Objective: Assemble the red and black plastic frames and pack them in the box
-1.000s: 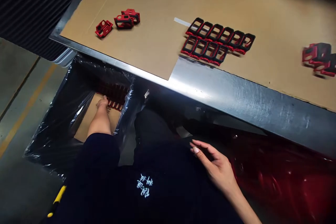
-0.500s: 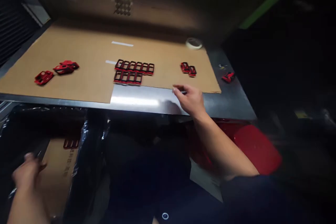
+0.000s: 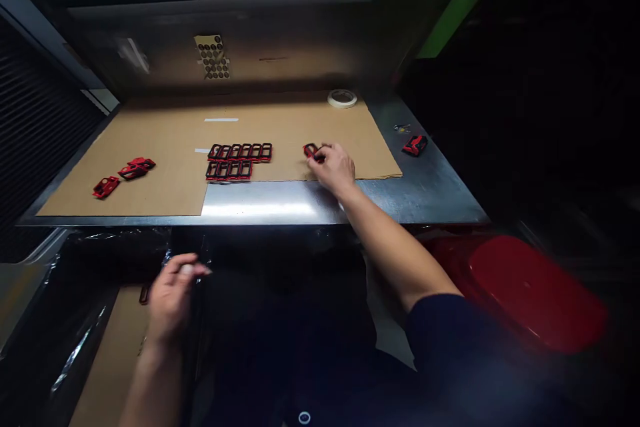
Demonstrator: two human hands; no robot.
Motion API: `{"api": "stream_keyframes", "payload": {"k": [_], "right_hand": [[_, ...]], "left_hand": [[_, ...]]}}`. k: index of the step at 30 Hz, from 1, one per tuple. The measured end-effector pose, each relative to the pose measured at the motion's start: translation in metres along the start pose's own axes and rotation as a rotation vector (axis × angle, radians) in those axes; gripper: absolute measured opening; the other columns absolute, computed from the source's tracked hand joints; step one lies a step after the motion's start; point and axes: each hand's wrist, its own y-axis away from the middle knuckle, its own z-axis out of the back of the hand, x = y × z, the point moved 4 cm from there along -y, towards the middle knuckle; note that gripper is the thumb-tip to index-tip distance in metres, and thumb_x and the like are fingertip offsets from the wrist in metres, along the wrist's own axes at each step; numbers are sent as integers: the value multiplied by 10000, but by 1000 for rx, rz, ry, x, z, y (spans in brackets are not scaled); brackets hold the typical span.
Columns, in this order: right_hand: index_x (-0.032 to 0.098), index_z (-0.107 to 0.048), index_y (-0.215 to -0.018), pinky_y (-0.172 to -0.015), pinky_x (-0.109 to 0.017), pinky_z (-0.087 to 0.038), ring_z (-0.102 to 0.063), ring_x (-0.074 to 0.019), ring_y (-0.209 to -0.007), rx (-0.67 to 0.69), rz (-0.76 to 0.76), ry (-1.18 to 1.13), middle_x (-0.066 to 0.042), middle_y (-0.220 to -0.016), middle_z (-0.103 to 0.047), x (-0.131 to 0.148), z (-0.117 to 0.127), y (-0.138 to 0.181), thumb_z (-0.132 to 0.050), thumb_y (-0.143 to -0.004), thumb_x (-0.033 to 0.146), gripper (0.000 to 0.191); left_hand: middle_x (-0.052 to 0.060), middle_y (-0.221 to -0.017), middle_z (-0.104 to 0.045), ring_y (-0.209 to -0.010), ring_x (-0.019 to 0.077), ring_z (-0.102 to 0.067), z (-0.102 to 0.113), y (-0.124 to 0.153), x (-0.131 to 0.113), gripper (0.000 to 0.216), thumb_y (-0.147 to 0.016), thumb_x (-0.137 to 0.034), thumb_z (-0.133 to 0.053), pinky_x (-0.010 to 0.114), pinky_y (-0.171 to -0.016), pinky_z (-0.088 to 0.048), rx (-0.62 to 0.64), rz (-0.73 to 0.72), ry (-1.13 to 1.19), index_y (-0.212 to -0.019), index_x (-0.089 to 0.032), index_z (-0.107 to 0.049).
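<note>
Red-and-black frame [image 3: 311,151]: pinched at its edge by the right hand [image 3: 333,168], on the cardboard sheet [image 3: 300,121].
Left hand [image 3: 173,297]: fingers curled beside the black plastic liner [image 3: 85,307]; any pinched item cannot be told.
Risk: the 10 frames [image 3: 239,161] in 2 rows could be knocked askew by a sweep of the right forearm.
Around: a masking tape roll [image 3: 343,99] is set behind; 1 red part [image 3: 415,145] lies on the steel counter [image 3: 425,200].

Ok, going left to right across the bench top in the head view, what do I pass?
Loose red-and-black frames → two rows of red-and-black frames → right hand → red-and-black part on the steel
</note>
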Motion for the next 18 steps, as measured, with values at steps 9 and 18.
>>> {"api": "stream_keyframes", "payload": {"k": [9,18], "right_hand": [[146,-284,-1604,-1049,-534,-566,-592,-359,-1352,-25,644,-377,-232,-1486,-573,61,-8,232,-698,-846,217,866],[298,-463,-1525,-1165,-475,-489,-607,-291,-1354,440,199,-1038,-100,-1505,-592,27,-5,233,-889,-747,358,889]], "left_hand": [[12,-790,-756,-706,132,-725,-149,39,55,345,-660,-309,-927,211,-670,-583,138,637,596,-886,-147,-722],[58,-762,-772,-622,184,-707,-142,60,53,421,-593,-423,-930,312,-620,-605,423,812,626,-850,-135,-761]]}}
